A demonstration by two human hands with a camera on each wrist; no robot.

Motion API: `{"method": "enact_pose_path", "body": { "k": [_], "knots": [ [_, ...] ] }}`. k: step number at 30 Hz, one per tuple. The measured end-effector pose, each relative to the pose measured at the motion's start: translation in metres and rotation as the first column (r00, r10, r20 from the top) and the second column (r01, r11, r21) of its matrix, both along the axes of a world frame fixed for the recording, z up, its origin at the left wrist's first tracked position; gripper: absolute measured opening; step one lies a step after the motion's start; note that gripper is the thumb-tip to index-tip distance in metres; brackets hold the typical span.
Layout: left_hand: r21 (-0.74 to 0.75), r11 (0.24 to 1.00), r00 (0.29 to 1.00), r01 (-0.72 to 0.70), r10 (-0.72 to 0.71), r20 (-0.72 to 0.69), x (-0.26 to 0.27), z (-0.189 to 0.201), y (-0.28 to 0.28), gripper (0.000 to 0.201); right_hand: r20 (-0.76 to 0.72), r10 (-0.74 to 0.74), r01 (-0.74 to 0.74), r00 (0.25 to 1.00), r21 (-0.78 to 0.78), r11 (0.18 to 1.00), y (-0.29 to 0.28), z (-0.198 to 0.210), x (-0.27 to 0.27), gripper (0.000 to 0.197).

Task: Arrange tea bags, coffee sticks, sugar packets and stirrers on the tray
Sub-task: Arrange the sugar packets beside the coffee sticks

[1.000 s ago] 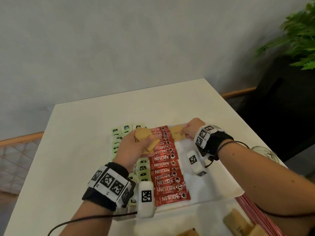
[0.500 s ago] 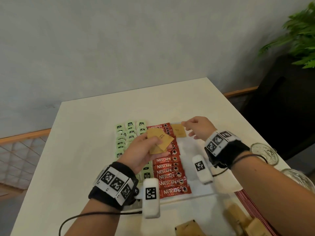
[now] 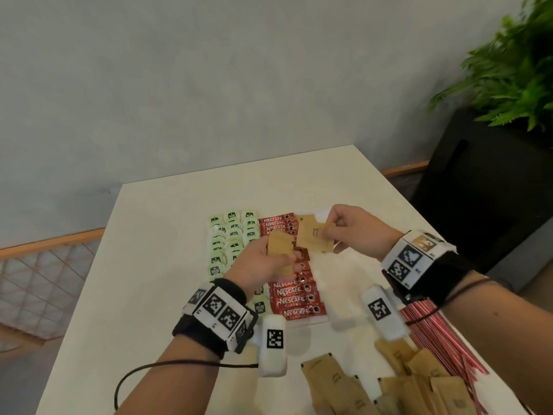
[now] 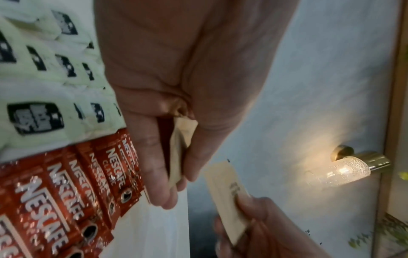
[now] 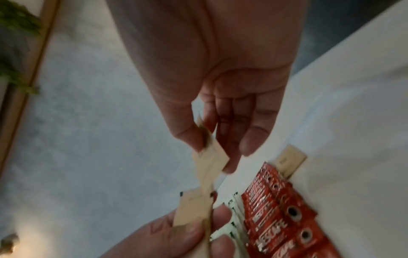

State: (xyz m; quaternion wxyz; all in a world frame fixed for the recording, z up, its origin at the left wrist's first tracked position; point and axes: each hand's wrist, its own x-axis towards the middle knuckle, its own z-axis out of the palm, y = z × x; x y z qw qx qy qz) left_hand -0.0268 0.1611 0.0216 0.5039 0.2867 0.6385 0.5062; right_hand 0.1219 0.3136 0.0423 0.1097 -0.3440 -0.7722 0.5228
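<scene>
Sugar packet (image 5: 209, 157) pinched above coffee sticks (image 5: 284, 214)

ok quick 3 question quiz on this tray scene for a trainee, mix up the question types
1. True or false: the left hand holds brown sugar packets.
2. What does the right hand pinch? A) a stirrer B) a sugar packet C) a tea bag
3. Which row lies between the green tea bags and the sugar packet on the tray?

Key: 1 true. 2 B, one sugar packet. 3 the red coffee sticks.

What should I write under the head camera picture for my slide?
Both hands hold brown sugar packets above a tray of tea bags and coffee sticks.
</scene>
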Motion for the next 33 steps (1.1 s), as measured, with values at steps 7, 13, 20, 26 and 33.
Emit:
{"method": "enact_pose_path", "body": {
  "k": [7, 13, 20, 26, 33],
  "knots": [
    [-0.018, 0.998, 0.997, -0.062, 0.063, 0.054, 0.008, 0.021, -0.002, 0.025, 0.145, 0.236, -0.252, 0.961, 0.109, 0.961, -0.007, 0.026, 0.012, 0.014],
    [0.093, 0.996, 0.995, 0.018, -0.027, 0.094, 0.029, 0.019, -0.002, 0.038, 0.025, 0.137, -0.138, 0.990, 0.077, 0.987, -0.008, 0.019, 0.009, 0.016],
    [0.085, 0.993, 0.993, -0.082, 0.075, 0.087, 0.023, 0.012, 0.014, 0.034, 0.016, -0.014, 0.016, 1.000, -0.108, 0.994, 0.000, -0.003, 0.007, 0.023],
    [-0.018, 0.982, 0.963, -0.187, 0.187, 0.192, 0.003, -0.001, 0.027, 0.032, 0.167, -0.300, 0.308, 0.939, -0.024, 0.951, 0.054, -0.040, -0.004, 0.011],
    [-0.024, 0.977, 0.960, -0.210, 0.211, 0.186, -0.021, -0.014, 0.035, 0.041, 0.378, -0.380, 0.420, 0.844, -0.026, 0.907, 0.104, -0.073, -0.030, 0.019]
  ]
}}
